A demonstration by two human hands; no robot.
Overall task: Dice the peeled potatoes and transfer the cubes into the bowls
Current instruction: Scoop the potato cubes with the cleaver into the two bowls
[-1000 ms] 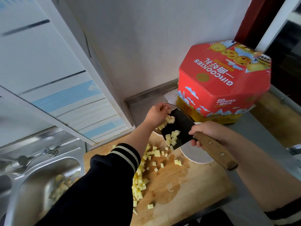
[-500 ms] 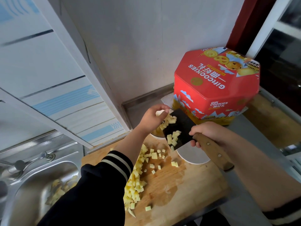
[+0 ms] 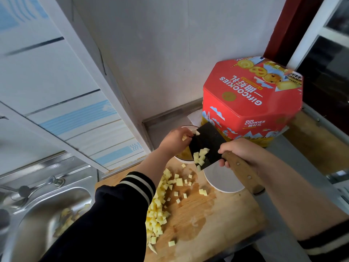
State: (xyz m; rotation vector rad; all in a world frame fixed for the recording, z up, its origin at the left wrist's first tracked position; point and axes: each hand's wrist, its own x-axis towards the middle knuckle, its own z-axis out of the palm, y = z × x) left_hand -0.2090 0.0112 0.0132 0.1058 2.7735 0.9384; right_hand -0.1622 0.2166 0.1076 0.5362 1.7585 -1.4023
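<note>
Right hand wrapped around the wooden handle of a cleaver, fingers curled under, just right of the near bowl. Dark blade held tilted over the far bowl, a small cluster of potato cubes clinging to its flat near the lower edge. Left hand at the blade's upper left edge, fingers bent against the steel with a few cubes at the fingertips; whether pinching or merely pushing them, cannot tell. Far bowl mostly hidden beneath hand and blade, yellow contents just visible inside its rim. Near bowl, white, touching the cutting board's far right part, directly below the cleaver handle.

Cutting board of pale wood, damp patches across the middle. Heap of diced potato along the board's left side, partly under the dark striped sleeve; loose cubes scattered toward the board's far edge. Left of the board, a steel sink with yellowish peelings in the basin. Behind the bowls, beyond the board's far right corner, a red octagonal cookie tin against the wall.
</note>
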